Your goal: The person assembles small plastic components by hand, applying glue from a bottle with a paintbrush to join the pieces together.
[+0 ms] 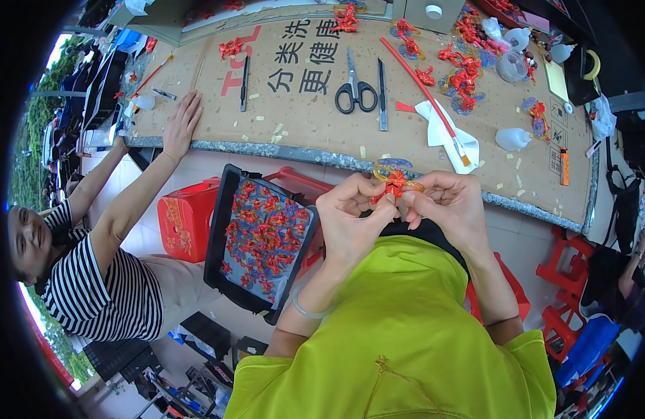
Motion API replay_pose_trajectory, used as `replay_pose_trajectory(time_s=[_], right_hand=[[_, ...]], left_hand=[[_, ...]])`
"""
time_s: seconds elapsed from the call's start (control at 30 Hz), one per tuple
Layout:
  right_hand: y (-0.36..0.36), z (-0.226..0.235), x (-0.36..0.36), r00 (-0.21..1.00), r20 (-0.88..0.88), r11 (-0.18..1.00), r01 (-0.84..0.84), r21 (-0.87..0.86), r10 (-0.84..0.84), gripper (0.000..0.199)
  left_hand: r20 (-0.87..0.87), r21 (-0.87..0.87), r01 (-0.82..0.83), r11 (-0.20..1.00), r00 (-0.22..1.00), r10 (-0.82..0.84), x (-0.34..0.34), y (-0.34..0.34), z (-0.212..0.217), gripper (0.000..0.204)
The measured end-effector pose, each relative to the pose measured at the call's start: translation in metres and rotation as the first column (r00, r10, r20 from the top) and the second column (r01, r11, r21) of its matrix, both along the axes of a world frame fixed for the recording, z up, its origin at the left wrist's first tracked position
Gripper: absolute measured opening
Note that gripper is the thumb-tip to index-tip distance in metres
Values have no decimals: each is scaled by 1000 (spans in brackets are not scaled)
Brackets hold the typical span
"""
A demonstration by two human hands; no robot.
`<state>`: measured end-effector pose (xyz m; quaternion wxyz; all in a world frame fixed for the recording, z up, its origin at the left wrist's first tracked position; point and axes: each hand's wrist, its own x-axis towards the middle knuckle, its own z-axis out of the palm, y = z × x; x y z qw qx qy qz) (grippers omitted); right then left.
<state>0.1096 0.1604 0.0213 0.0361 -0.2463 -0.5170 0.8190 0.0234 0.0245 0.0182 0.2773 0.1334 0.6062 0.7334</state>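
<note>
Between my two hands, just off the table's front edge, is a small red plastic figurine (pixel 393 183) with clear yellow and bluish loop parts. My left hand (pixel 352 213) pinches it from one side, thumb and fingers closed. From the other side my right hand (pixel 446 204) grips it too, with its fingertips at the yellow loop. The fingers cover much of its lower part. Beyond my hands, a paintbrush (pixel 441 115) with a red handle lies with its bristles on a white tissue (pixel 434 129).
Black scissors (pixel 355 94) and box cutters (pixel 383 98) lie on the cardboard-covered table (pixel 217 126). More red figurines (pixel 465 77) and a squeeze bottle (pixel 512 139) are at the right. A black tray (pixel 217 230) full of figurines stands at my left, near a person in stripes (pixel 120 290).
</note>
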Motion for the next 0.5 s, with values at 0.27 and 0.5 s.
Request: replay_pose_trajectory(time_s=[0.27,0.5], right_hand=[[-5,5,-4,999,13,999,50,13,-51,12],[-7,1,-6,999,10,999,53,0,-53,11]], left_hand=[[-19,-31,-27,999,999,26,0,-1,-2,7],[-62,-51,-44,998,997,41,-1,-2,-3,6]])
